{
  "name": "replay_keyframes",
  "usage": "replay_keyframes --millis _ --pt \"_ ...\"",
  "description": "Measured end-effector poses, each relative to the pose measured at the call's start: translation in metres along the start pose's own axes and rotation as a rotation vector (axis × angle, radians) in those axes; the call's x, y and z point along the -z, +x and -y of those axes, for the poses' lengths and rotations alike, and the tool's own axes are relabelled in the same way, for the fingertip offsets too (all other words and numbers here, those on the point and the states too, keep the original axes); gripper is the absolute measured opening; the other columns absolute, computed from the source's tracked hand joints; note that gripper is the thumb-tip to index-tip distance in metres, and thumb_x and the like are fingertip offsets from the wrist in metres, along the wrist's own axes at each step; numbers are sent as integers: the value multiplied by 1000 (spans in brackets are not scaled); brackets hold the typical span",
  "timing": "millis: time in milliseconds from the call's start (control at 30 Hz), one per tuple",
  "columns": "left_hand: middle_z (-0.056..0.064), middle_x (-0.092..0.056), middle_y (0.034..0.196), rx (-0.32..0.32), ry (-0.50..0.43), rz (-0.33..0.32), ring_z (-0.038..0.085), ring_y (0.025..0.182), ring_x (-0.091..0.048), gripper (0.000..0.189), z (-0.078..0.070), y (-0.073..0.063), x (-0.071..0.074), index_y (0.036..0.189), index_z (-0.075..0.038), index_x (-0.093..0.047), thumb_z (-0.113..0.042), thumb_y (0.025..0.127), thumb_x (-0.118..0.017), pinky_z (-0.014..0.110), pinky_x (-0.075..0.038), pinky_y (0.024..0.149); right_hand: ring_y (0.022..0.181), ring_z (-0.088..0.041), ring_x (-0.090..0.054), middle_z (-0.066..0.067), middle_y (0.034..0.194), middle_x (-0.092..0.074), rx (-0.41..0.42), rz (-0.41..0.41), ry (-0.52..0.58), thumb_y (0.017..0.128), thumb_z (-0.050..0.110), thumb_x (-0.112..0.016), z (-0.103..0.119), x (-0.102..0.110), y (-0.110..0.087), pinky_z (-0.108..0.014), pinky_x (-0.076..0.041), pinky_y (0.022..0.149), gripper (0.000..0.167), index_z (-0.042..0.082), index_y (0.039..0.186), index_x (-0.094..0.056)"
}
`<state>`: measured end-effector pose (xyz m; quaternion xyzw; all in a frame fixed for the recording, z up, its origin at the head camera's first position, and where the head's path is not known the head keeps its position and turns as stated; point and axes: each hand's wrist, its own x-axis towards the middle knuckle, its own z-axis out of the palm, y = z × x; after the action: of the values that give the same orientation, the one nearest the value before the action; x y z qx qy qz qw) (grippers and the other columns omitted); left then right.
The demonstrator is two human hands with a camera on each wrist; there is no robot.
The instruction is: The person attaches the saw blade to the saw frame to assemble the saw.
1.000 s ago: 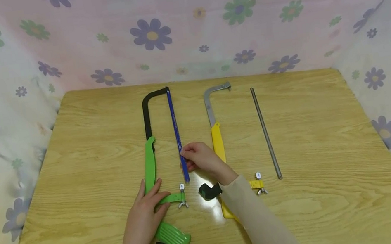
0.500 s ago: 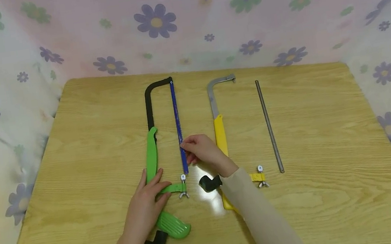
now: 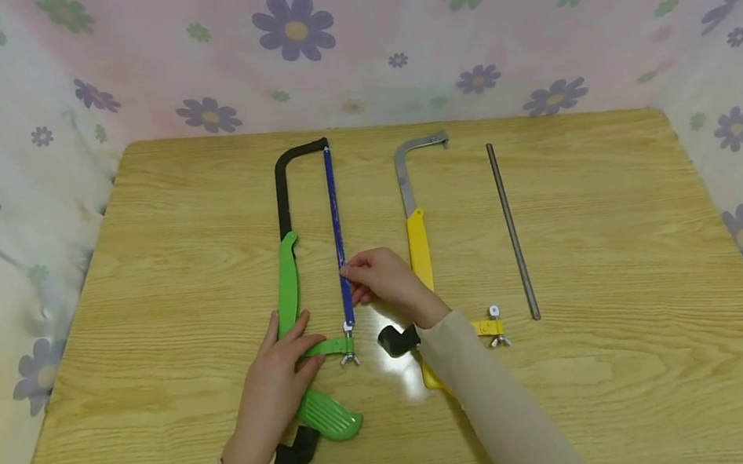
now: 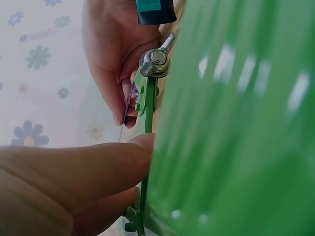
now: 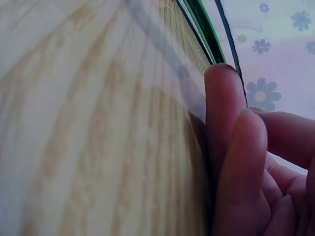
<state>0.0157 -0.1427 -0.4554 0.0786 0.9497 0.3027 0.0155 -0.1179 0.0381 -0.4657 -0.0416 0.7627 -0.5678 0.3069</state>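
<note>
A green-handled hacksaw frame [image 3: 286, 283] with a black front arm lies on the table under my left hand [image 3: 271, 381]. The left thumb and index finger lie either side of its green cross arm [image 3: 327, 347], and the other fingers spread over the frame. My right hand [image 3: 389, 281] pinches a blue hacksaw blade [image 3: 336, 213] between thumb and fingers. The blade's far end meets the tip of the black arm. Its near end lies at the bolt and wing nut [image 3: 349, 346]; whether it is seated there, I cannot tell. In the left wrist view, the ribbed green handle [image 4: 236, 118] looms large.
Right of the green saw lies a yellow-handled hacksaw frame [image 3: 419, 245] with a grey arm, partly hidden by the right sleeve. A loose grey blade [image 3: 512, 232] lies beyond it. A flowered cloth [image 3: 378, 25] rises behind the table [image 3: 616, 245].
The head view has tilted downward slightly. The blue blade's near end has swung left and now meets the bolt on the green cross arm. The left hand keeps its place on the frame.
</note>
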Motion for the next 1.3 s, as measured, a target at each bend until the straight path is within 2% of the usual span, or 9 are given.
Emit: replay_keyframes --millis 833,1133,1300 --pt "6 -44 132 23 0 7 37 130 -17 27 -1 1 3 102 -16 -68 -16 75 -71 49 -31 95 58 -21 -63 -11 70 -63 17 10 -49 89 22 -56 3 -3 2 -30 -51 53 20 3 94 -63" --pt "6 -44 132 24 5 8 37 130 -17 27 -1 1 3 102 -16 -68 -17 75 -71 49 -31 95 57 -22 -63 -11 68 -63 12 -7 -36 88 23 -57 1 -4 3 -32 -51 53 21 3 90 -64" --pt "5 -45 132 21 -6 10 37 130 -18 25 -1 0 0 101 -17 -68 -17 76 -71 49 -31 95 55 -24 -63 -13 67 -63 -15 -40 -13 88 25 -57 2 -3 -4 -33 -51 52 25 2 86 -64"
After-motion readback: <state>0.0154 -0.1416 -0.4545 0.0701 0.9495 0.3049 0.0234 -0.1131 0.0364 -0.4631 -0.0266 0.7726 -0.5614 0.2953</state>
